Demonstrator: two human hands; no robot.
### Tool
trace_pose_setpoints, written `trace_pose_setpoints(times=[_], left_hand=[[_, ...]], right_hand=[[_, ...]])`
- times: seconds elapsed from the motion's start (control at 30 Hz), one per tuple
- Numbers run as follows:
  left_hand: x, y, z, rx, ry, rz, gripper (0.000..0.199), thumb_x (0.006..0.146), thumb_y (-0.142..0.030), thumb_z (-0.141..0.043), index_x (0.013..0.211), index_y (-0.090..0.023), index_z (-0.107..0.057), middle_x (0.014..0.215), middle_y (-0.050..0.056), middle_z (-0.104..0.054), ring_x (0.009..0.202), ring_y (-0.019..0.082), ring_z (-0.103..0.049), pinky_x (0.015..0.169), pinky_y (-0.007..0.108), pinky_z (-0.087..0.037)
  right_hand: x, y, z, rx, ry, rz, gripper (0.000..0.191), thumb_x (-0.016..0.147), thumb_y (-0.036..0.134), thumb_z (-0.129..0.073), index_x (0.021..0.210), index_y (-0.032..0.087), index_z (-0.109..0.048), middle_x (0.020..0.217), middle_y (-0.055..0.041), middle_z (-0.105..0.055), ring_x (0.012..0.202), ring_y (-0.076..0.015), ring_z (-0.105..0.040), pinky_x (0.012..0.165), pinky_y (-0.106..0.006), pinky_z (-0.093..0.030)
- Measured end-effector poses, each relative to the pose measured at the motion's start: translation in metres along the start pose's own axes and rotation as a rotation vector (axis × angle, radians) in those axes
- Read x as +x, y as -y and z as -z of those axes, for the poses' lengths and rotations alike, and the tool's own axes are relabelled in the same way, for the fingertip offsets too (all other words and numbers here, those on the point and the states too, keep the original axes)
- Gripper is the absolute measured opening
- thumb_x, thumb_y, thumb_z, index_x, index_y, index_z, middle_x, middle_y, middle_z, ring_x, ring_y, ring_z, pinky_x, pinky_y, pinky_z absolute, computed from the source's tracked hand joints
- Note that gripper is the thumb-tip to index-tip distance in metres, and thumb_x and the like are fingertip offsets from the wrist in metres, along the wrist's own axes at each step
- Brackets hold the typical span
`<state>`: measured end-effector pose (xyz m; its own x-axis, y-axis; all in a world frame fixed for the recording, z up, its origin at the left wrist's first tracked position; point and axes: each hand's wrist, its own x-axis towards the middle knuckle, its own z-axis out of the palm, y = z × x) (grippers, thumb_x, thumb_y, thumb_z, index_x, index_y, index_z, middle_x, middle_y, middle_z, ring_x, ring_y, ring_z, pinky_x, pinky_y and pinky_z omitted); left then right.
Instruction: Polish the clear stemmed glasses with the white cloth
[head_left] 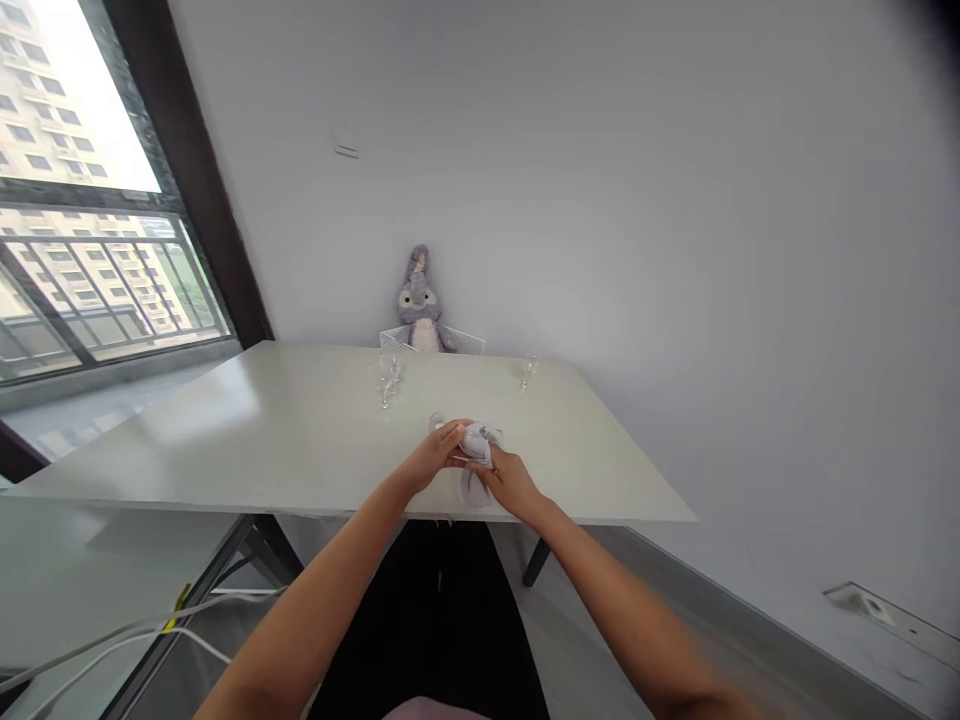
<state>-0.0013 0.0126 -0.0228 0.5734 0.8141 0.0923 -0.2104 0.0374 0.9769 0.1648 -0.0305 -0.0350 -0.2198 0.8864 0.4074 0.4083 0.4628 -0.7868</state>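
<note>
My left hand [439,453] is closed around a small clear stemmed glass [436,420]. Only a round end of the glass shows past my fingers; most of it is hidden by the hand and cloth. A white cloth [480,440] is bunched against the glass, gripped in my right hand [510,482]. One end of the cloth hangs down toward the table's near edge. Both hands meet just above the front of the white table [315,440].
Several clear stemmed glasses [390,375] stand close together at the back left of centre. Another stemmed glass [529,370] is at the back right. A white basket [466,343] with a grey plush rabbit [421,300] sits against the wall. White cables [135,630] run at lower left.
</note>
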Motion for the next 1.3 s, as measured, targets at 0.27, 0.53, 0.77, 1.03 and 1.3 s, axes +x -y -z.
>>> trace_pose_setpoints(times=[0.27,0.53,0.77,1.03,1.3], left_hand=[[-0.019,-0.007,-0.014,-0.106,-0.007,-0.182,0.053,0.068,-0.03,-0.066,0.119,-0.024,-0.05,0.122,0.009,-0.049,0.105,0.021,-0.048,0.089,0.033,-0.038],[-0.032,-0.01,-0.019,0.127,-0.207,-0.036,0.053,0.08,-0.054,-0.04,0.114,-0.015,-0.054,0.077,0.005,-0.057,0.066,0.014,-0.052,0.059,0.027,-0.047],[-0.058,-0.007,-0.021,0.072,-0.062,-0.213,0.05,0.074,-0.034,-0.06,0.12,-0.022,-0.049,0.112,0.008,-0.054,0.1,0.021,-0.049,0.086,0.031,-0.04],[-0.065,-0.005,-0.014,0.198,-0.291,-0.039,0.048,0.082,-0.051,-0.039,0.112,-0.018,-0.056,0.081,0.005,-0.059,0.07,0.015,-0.054,0.062,0.028,-0.047],[-0.086,-0.002,-0.014,0.072,-0.14,-0.216,0.052,0.073,-0.032,-0.061,0.122,-0.021,-0.049,0.114,0.008,-0.055,0.102,0.022,-0.05,0.088,0.032,-0.039]], right_hand=[[-0.01,0.022,-0.015,0.682,-0.17,-0.239,0.03,0.074,0.04,-0.058,0.091,0.016,-0.056,0.061,0.0019,-0.054,0.051,-0.0099,-0.043,0.051,-0.023,-0.036],[-0.028,0.022,-0.015,-0.121,0.036,0.115,0.019,0.076,0.037,-0.055,0.078,0.019,-0.06,0.075,-0.0072,-0.062,0.067,-0.0179,-0.053,0.064,-0.029,-0.037],[-0.033,0.046,-0.028,0.62,-0.128,-0.265,0.027,0.08,0.042,-0.049,0.09,0.018,-0.056,0.066,-0.0021,-0.059,0.055,-0.0144,-0.05,0.053,-0.026,-0.038],[-0.04,0.03,-0.041,-0.014,0.073,0.059,0.017,0.073,0.036,-0.057,0.077,0.019,-0.061,0.075,-0.0073,-0.063,0.065,-0.0185,-0.053,0.061,-0.03,-0.037],[-0.037,0.043,-0.054,0.823,-0.058,-0.335,0.028,0.077,0.043,-0.05,0.086,0.018,-0.059,0.065,-0.0021,-0.058,0.053,-0.0146,-0.05,0.053,-0.028,-0.04]])
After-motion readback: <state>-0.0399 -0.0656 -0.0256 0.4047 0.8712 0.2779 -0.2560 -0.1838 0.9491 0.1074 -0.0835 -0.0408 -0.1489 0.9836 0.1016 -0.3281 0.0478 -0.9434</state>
